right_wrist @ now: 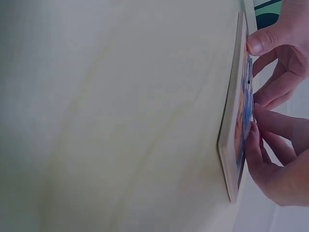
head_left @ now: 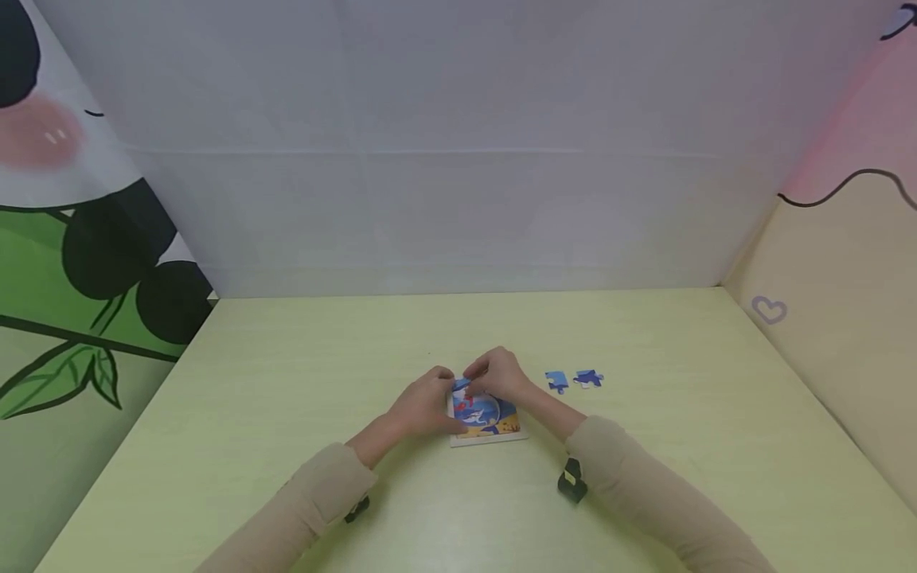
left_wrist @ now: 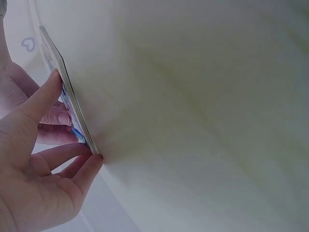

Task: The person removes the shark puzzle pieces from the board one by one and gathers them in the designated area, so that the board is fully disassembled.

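A small framed jigsaw puzzle [head_left: 494, 439] with a sea picture lies on the table, its frame edge pale. My left hand [head_left: 423, 403] grips it along the left side, thumb on the near part and fingertips at the far corner. Over its far part, my right hand [head_left: 501, 374] pinches a blue puzzle piece [head_left: 461, 383] near the far left corner. Fingers partly hide that piece. In the right wrist view, the right thumb and fingertips [right_wrist: 254, 128] meet close above the puzzle's picture side.
Two loose blue puzzle pieces, one nearer [head_left: 556, 380] and one farther right [head_left: 589, 378], lie right of my right hand. The pale table [head_left: 322, 342] ends at a white back wall [head_left: 458, 223]. Printed cloth panels stand at both sides.
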### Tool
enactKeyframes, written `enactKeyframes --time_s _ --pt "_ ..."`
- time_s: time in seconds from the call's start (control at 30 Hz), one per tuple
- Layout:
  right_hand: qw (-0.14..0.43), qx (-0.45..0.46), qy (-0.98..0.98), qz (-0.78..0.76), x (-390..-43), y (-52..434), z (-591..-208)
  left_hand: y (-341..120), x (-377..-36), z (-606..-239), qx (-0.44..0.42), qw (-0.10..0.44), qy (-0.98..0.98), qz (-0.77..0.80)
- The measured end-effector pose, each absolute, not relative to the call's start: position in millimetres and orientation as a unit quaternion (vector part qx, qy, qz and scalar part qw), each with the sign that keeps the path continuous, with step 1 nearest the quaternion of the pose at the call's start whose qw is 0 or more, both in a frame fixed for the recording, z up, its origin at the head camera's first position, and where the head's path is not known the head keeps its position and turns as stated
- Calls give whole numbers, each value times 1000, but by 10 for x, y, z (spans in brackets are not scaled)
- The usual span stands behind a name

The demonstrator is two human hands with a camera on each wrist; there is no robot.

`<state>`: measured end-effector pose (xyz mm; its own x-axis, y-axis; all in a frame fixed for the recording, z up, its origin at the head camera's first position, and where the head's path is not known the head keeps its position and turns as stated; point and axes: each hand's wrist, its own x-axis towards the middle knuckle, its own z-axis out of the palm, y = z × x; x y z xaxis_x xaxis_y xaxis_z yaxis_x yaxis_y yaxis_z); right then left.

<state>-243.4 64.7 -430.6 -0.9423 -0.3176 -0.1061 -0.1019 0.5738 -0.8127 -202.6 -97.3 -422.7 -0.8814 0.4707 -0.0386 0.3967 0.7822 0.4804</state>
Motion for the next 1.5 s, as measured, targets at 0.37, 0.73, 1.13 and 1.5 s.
enactKeyframes --time_s 0.37,0.73,1.13,1.5 --pt "142 -131 879 -437 -2476 661 -4315 -973 -2047 -4252 212 80 942 248" --pt "134 -140 876 -442 -2467 684 -4316 -977 -2041 -4247 207 75 944 247" --pt "140 -152 855 -475 -2476 721 -4308 -978 -2038 -4244 206 71 945 244" --pt "138 -144 843 -499 -2477 756 -4354 -981 -2041 -4232 201 81 945 246"
